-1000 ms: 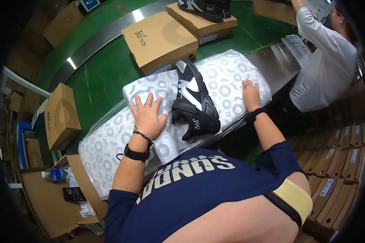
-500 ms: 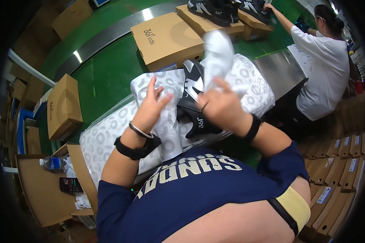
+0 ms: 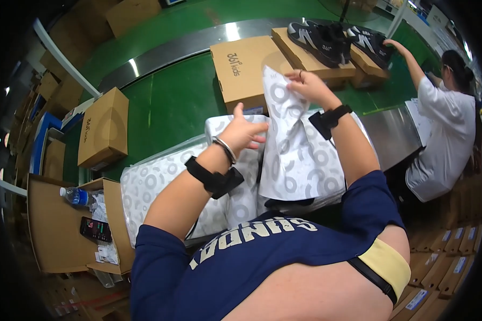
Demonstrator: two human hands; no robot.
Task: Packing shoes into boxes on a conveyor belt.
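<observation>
Since half a second back, the sheet of wrapping paper (image 3: pixel 297 155) has been swung up and across by the right hand, so the dark shoe that was showing in the middle is now almost fully covered, with just a dark sliver left peeking out at the sheet's lower edge. Going left to right: an open cardboard box (image 3: pixel 53 224) with a water bottle (image 3: pixel 76 196) and a phone (image 3: pixel 95 229) in it is parked at the far left, well clear of the work. Next comes the stack of printed paper (image 3: pixel 155 182) spread on the bench, and on it the left hand (image 3: pixel 245 131) is pressed down with fingers spread, not gripping anything, just pinning the already folded flap flat. The raised sheet is pinched at its top corner by the right hand (image 3: pixel 308 85), thumb and fingertips closed on the paper. To do this fold well, the left hand is probably best kept planted so the first flap isn't dragged loose, and the lifted sheet should be laid over snug against the shoe, not ballooned, then smoothed down. Further right, a closed shoe box (image 3: pixel 241 67) sits on the green belt (image 3: pixel 166 101), and a co-worker (image 3: pixel 444 134) in white is reaching to shoes on other boxes, well apart.
</observation>
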